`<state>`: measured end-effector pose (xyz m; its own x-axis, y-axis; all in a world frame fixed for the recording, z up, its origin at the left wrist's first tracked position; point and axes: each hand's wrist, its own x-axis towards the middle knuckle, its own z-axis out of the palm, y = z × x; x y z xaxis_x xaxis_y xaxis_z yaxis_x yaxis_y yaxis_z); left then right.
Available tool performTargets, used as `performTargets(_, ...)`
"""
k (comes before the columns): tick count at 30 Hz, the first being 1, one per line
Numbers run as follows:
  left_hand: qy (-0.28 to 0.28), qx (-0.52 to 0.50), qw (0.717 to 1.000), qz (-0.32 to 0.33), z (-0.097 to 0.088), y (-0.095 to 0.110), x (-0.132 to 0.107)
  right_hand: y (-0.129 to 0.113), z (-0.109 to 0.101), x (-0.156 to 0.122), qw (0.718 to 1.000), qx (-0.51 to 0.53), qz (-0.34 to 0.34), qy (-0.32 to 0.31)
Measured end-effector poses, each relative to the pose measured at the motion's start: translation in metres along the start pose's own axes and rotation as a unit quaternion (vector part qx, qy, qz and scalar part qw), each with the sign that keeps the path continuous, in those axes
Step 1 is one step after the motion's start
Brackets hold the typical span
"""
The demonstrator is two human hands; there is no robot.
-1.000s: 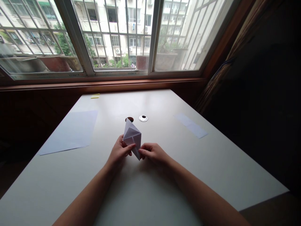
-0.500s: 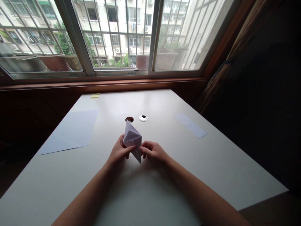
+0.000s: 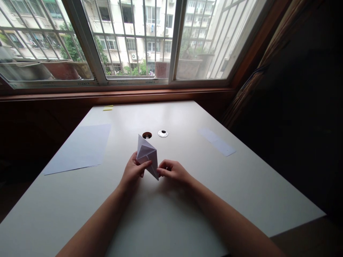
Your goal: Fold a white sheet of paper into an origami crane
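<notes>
A folded piece of white paper [image 3: 148, 151], shaped like a pointed diamond with a triangular flap across its middle, is held up above the white table [image 3: 171, 214]. My left hand [image 3: 133, 169] grips its left side, thumb across the front and the other fingers mostly hidden behind. At the lower right edge, near the bottom point, my right hand [image 3: 173, 170] pinches the paper between thumb and curled fingers. One sharp tip of the paper points up and away from me.
Flat white sheets [image 3: 77, 150] lie on the left of the table. A narrow paper strip [image 3: 217, 142] rests on the right. Beyond the hands are a round hole [image 3: 147, 135] and a silver cap [image 3: 163, 133]. Yellow strips [image 3: 108, 107] lie near the far edge, below a barred window [image 3: 134, 43].
My left hand has shifted slightly left and up with the folded paper, which has tilted a little. My right hand has slid down relative to the paper, closer to its bottom point.
</notes>
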<state>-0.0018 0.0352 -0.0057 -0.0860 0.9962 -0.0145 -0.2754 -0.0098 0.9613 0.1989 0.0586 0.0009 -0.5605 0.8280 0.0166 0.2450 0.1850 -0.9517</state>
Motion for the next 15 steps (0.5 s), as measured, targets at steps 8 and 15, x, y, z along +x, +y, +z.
performTargets(8,0.026,-0.047,0.999,0.008,0.001,0.004,-0.002,-0.004,0.0,-0.004,0.999,-0.021,0.004,-0.037)
performTargets(15,0.043,-0.064,0.997,-0.008,0.0,-0.001,-0.002,0.008,0.001,0.0,0.999,0.043,-0.002,0.009)
